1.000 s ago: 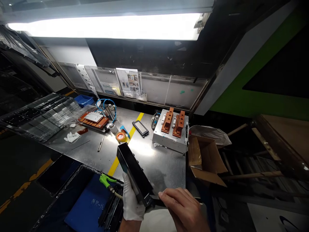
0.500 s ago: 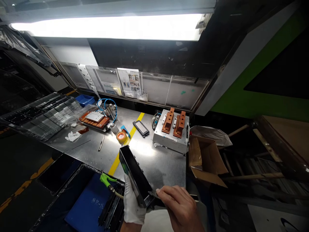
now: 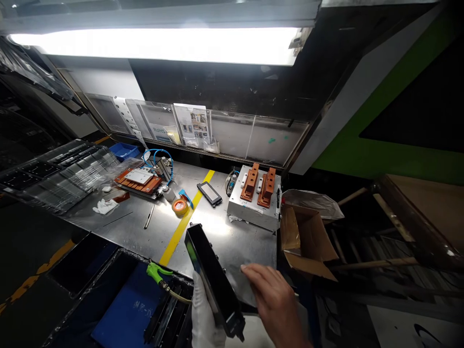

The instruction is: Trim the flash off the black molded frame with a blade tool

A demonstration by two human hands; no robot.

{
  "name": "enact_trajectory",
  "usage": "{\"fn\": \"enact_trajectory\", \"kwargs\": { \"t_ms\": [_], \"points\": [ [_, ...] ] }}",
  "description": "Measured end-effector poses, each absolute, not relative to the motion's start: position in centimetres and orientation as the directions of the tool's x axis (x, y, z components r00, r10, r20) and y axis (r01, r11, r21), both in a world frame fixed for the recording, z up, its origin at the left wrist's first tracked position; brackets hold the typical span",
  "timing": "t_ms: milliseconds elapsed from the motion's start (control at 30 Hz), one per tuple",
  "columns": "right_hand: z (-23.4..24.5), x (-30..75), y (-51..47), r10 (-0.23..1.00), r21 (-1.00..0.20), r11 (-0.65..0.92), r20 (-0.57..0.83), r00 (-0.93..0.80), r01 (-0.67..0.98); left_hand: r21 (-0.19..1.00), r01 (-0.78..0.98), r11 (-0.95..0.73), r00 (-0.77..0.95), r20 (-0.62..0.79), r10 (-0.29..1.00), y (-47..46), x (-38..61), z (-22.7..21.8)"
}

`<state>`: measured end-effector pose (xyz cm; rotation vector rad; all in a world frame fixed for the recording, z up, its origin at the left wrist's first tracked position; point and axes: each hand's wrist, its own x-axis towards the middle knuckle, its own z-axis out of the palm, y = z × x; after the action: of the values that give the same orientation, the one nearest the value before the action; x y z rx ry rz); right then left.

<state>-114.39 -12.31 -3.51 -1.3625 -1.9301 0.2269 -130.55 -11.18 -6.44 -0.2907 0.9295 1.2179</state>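
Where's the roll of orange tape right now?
In the head view, the orange tape roll lies flat on the metal bench, left of centre, against the yellow stripe, between the small black frame and the pen-like tool.

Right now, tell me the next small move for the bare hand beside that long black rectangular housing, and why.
Probably bring the bare right hand back onto the long black rectangular housing. Only the white-gloved left hand grips it, near its lower end, and it slants out above the steel bench with the right hand's fingers just off its side.
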Motion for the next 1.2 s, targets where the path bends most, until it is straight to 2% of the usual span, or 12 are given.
{"fn": "enact_trajectory", "kwargs": {
  "t_ms": [100, 167, 300, 467, 633, 800, 833, 900, 1000, 1033, 1100, 1200],
  "points": [
    [-2.9, -113.4, -12.2, 0.882, -0.636, 0.417, 0.456, -0.120, 0.649, 0.247, -0.915, 0.320, 0.030, -0.747, 0.664, -10.3, -130.6, -5.2],
    [-2.3, -113.2, -12.4, 0.878, -0.670, 0.460, 0.440, -0.188, 0.583, 0.246, -0.921, 0.300, 0.029, -0.727, 0.686, -9.5, -130.6, -4.4],
    [-1.2, -113.5, -12.8, 0.813, -0.611, 0.581, 0.466, -0.348, 0.537, 0.175, -0.916, 0.361, 0.133, -0.716, 0.685, -8.9, -130.3, -3.9],
    [-0.8, -113.7, -12.6, 0.803, -0.585, 0.596, 0.453, -0.388, 0.551, 0.118, -0.926, 0.359, 0.187, -0.682, 0.707, -9.2, -129.9, -4.3],
    [-0.9, -113.7, -12.5, 0.796, -0.564, 0.604, 0.457, -0.396, 0.563, 0.011, -0.927, 0.375, 0.284, -0.633, 0.721, -9.6, -130.4, -5.5],
    [-1.1, -113.9, -11.8, 0.811, -0.570, 0.582, 0.463, -0.359, 0.580, 0.096, -0.905, 0.415, 0.262, -0.641, 0.721, -10.8, -130.0, -5.9],
    [-1.0, -114.0, -11.6, 0.814, -0.572, 0.577, 0.463, -0.351, 0.583, 0.077, -0.903, 0.422, 0.274, -0.652, 0.707, -10.9, -129.8, -5.5],
    [-0.9, -114.1, -11.3, 0.820, -0.572, 0.567, 0.460, -0.342, 0.592, -0.062, -0.904, 0.423, 0.358, -0.653, 0.668, -10.9, -129.4, -4.5],
    [-0.8, -114.2, -11.0, 0.818, -0.564, 0.568, 0.465, -0.338, 0.599, -0.358, -0.870, 0.339, 0.493, -0.606, 0.625, -10.6, -129.2, -3.8],
    [-1.0, -114.2, -10.9, 0.814, -0.555, 0.572, 0.473, -0.337, 0.603, -0.392, -0.864, 0.316, 0.500, -0.602, 0.622, -10.6, -129.2, -4.0],
    [-1.7, -114.0, -10.6, 0.810, -0.514, 0.567, 0.491, -0.321, 0.644, -0.338, -0.877, 0.342, 0.481, -0.609, 0.630, -11.0, -129.5, -4.8],
    [-3.1, -113.1, -10.0, 0.830, -0.430, 0.474, 0.509, -0.227, 0.769, -0.084, -0.866, 0.493, 0.438, -0.601, 0.668, -11.8, -129.8, -5.8]
  ]
}}
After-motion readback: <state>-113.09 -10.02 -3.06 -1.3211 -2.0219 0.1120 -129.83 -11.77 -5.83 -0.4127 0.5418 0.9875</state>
